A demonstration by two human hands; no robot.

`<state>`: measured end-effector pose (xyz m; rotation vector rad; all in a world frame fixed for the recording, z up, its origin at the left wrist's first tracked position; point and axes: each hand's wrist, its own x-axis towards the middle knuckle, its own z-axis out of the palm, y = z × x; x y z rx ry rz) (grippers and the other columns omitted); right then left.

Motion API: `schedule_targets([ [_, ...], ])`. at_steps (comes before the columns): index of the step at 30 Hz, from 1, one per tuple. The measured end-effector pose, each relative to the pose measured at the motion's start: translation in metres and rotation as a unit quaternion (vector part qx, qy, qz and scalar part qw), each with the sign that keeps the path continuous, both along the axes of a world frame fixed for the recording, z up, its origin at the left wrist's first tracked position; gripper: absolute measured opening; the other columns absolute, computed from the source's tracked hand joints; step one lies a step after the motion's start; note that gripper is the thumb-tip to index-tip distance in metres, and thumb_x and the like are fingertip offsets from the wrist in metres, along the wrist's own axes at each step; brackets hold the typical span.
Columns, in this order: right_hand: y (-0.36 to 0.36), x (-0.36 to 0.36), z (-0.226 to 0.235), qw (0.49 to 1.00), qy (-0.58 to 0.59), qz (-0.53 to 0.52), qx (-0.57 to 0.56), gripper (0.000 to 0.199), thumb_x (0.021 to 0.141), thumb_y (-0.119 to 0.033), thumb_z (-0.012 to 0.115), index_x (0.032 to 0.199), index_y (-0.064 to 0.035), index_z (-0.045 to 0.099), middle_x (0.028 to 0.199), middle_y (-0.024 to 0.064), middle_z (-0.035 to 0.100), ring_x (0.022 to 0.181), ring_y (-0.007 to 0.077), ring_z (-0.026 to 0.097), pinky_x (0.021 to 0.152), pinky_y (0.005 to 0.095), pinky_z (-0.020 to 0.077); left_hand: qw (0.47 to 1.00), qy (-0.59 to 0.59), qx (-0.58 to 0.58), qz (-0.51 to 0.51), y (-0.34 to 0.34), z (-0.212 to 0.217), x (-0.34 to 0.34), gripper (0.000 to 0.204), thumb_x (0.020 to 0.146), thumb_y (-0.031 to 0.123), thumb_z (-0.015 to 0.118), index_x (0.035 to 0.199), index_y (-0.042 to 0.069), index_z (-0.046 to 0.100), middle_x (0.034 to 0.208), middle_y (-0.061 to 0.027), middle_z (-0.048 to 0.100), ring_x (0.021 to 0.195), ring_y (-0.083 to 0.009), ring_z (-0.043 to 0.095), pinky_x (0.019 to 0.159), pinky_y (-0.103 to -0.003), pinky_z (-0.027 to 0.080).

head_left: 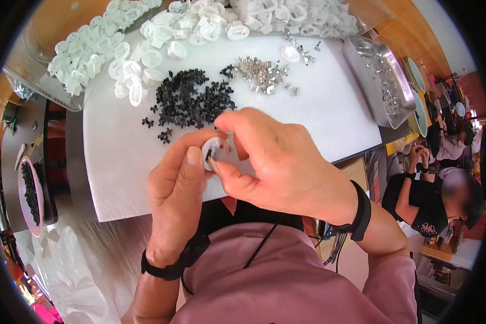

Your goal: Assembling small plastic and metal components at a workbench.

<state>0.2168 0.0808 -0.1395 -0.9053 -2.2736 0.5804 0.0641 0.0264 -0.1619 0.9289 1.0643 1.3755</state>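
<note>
My left hand (176,186) holds a small round white plastic part (215,150) between thumb and fingers, just above the near edge of the white foam sheet (329,108). My right hand (275,162) pinches at the same part from the right, its thumb and forefinger pressing a small black piece into it. Beyond the hands lies a heap of small black plastic pieces (191,100). Farther back is a heap of small shiny metal pieces (262,73). Many white round parts (140,59) are spread along the far side.
A metal tray (380,78) with metal pieces stands at the right. A pink bowl of black pieces (29,197) sits on a low stand at the left. A clear container (65,54) of white parts is at far left. Another person (443,200) in black sits at right.
</note>
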Motion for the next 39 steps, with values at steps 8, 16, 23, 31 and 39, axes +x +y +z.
schedule_targets([
  [8, -0.003, -0.003, 0.000, 0.999, -0.049, -0.005, -0.022, 0.032, 0.076, -0.007, 0.068, 0.102, -0.0017, 0.051, 0.083, 0.0095, 0.060, 0.065, 0.0232, 0.066, 0.052, 0.0314, 0.0525, 0.999, 0.037, 0.005, -0.030, -0.004, -0.002, -0.007, 0.033, 0.103, 0.024, 0.042, 0.116, -0.001, 0.058, 0.088, -0.0005, 0.061, 0.077, -0.0044, 0.050, 0.068, -0.021, 0.041],
  [16, 0.000, -0.006, -0.002, 0.999, -0.048, -0.006, -0.012, 0.029, 0.076, -0.008, 0.067, 0.099, -0.0025, 0.050, 0.081, 0.0093, 0.059, 0.062, 0.0255, 0.063, 0.050, 0.0336, 0.0503, 0.999, 0.011, 0.024, -0.021, -0.001, -0.001, -0.002, 0.034, 0.103, 0.024, 0.041, 0.118, -0.003, 0.057, 0.089, -0.0028, 0.061, 0.081, -0.0073, 0.053, 0.074, -0.024, 0.046],
  [23, -0.002, -0.002, 0.008, 1.000, 0.008, -0.013, 0.025, 0.036, 0.071, -0.008, 0.073, 0.100, -0.0045, 0.051, 0.083, 0.0078, 0.057, 0.061, 0.0227, 0.063, 0.047, 0.0316, 0.0470, 0.997, -0.072, 0.011, -0.011, 0.002, 0.004, 0.002, 0.035, 0.103, 0.025, 0.043, 0.120, -0.003, 0.056, 0.104, -0.0053, 0.060, 0.088, -0.0096, 0.055, 0.075, -0.023, 0.045],
  [31, -0.001, -0.011, -0.004, 0.994, -0.003, 0.023, 0.110, 0.036, 0.070, -0.002, 0.071, 0.099, -0.0039, 0.050, 0.073, 0.0061, 0.051, 0.050, 0.0212, 0.056, 0.039, 0.0311, 0.0395, 0.999, -0.042, -0.032, 0.002, 0.000, 0.000, -0.002, 0.039, 0.102, 0.024, 0.044, 0.123, -0.007, 0.052, 0.115, -0.0098, 0.059, 0.104, -0.0145, 0.056, 0.091, -0.028, 0.045],
  [39, -0.005, -0.012, -0.010, 0.990, 0.008, 0.016, 0.141, 0.035, 0.069, 0.002, 0.070, 0.098, -0.0035, 0.050, 0.072, 0.0063, 0.051, 0.050, 0.0216, 0.055, 0.039, 0.0316, 0.0407, 1.000, -0.020, -0.012, 0.013, 0.001, -0.005, 0.000, 0.033, 0.101, 0.027, 0.047, 0.115, 0.000, 0.060, 0.091, 0.0029, 0.059, 0.072, -0.0015, 0.042, 0.060, -0.019, 0.032],
])
